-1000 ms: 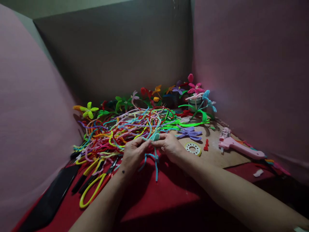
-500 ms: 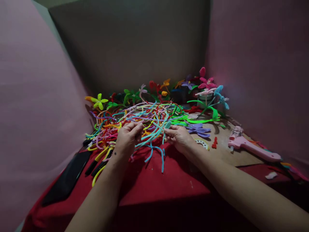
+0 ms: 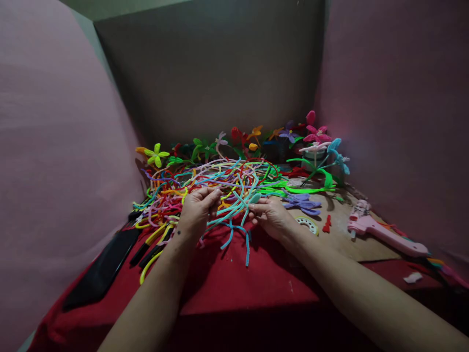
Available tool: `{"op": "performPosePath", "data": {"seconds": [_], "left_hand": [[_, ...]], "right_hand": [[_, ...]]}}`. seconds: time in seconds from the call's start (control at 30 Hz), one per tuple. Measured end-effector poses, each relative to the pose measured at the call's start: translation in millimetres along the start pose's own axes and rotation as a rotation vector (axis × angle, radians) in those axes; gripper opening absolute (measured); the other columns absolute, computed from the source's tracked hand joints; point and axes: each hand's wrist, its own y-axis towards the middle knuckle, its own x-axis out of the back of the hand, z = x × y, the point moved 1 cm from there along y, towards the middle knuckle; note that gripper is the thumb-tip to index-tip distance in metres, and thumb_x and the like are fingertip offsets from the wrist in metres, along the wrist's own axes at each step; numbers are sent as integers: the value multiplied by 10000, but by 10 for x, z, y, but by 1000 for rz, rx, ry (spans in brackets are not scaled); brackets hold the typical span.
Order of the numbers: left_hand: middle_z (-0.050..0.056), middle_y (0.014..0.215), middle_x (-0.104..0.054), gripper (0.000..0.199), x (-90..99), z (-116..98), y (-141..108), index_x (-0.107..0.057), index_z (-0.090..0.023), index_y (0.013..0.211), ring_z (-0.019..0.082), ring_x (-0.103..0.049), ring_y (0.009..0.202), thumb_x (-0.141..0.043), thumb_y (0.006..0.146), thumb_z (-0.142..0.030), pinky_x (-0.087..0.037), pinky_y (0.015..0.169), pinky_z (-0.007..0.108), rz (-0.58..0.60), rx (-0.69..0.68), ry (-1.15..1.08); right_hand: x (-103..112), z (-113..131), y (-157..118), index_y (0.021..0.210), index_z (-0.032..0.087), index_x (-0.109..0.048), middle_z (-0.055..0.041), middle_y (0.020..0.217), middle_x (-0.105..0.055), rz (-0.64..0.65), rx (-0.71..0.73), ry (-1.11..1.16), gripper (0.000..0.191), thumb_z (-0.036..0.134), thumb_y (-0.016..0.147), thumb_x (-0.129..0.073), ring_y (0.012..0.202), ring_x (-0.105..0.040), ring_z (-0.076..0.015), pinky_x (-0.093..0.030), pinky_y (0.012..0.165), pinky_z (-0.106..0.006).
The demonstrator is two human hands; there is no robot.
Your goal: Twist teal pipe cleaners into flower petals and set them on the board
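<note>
Several light blue pipe cleaners (image 3: 230,209) stretch between my two hands, with some ends crossing and sticking up. My right hand (image 3: 271,215) pinches the bunch at its right side, beside a folded teal loop. The thumb and fingers of my left hand (image 3: 198,210) are pressed together where the strands' left ends run in; the exact contact is partly hidden. Below them, a bent blue pipe cleaner (image 3: 246,244) hangs over or lies on the red cloth (image 3: 234,293). A tangled heap of coloured pipe cleaners (image 3: 205,171) lies just behind both hands.
On the right are a pink glue gun (image 3: 388,234), a white tape roll (image 3: 307,225), a red piece (image 3: 327,224) and a purple pipe-cleaner flower (image 3: 302,203). Pliers with yellow-black handles (image 3: 146,247) and a black phone-like slab (image 3: 102,269) lie left. Finished flowers (image 3: 317,134) stand behind.
The camera view has tilted slightly, so the scene sits a little lower and to the right. Both hands keep nearly the same pose around the light blue pipe cleaners.
</note>
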Motion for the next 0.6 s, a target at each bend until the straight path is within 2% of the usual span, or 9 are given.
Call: {"op": "performPosePath", "data": {"seconds": [0.2, 0.3, 0.4, 0.5, 0.6], "left_hand": [[-50, 523, -507, 268, -136, 71, -58, -582, -146, 776, 35, -372, 358, -673, 638, -357, -216, 340, 161, 189, 108, 169], [-45, 532, -508, 246, -220, 89, -97, -595, -137, 743, 40, -371, 385, -656, 650, -356, -239, 367, 175, 259, 87, 256], [-41, 533, -509, 198, -308, 114, -119, -584, -130, 663, 63, -427, 463, -663, 635, -309, -327, 451, 193, 269, 3, 320], [-31, 551, -534, 177, -367, 143, -123, -557, -132, 589, 86, -466, 525, -674, 601, -264, -363, 517, 213, 253, -68, 354], [-24, 554, -556, 166, -373, 157, -127, -563, -131, 586, 96, -486, 528, -670, 596, -258, -380, 535, 225, 253, -33, 334]], "right_hand": [[-18, 0, -23, 616, 112, -572, -6, 553, -579, 41, -35, 9, 157, 150, 540, -704, 458, -512, -79, -358, 392, -182], [-8, -32, -14, 622, 110, -579, -2, 535, -573, 39, -34, 5, 181, 171, 527, -720, 443, -494, -73, -334, 391, -182], [-2, -59, 1, 628, 117, -581, 24, 497, -539, 25, -2, 15, 190, 178, 516, -723, 401, -434, -53, -284, 372, -180], [-5, -68, 8, 610, 132, -567, 41, 473, -514, 40, 28, -5, 171, 190, 522, -701, 378, -402, -52, -268, 361, -190], [-6, -60, 2, 581, 138, -551, 46, 452, -495, 45, 49, -78, 138, 189, 533, -670, 371, -395, -58, -278, 369, -200]]}}
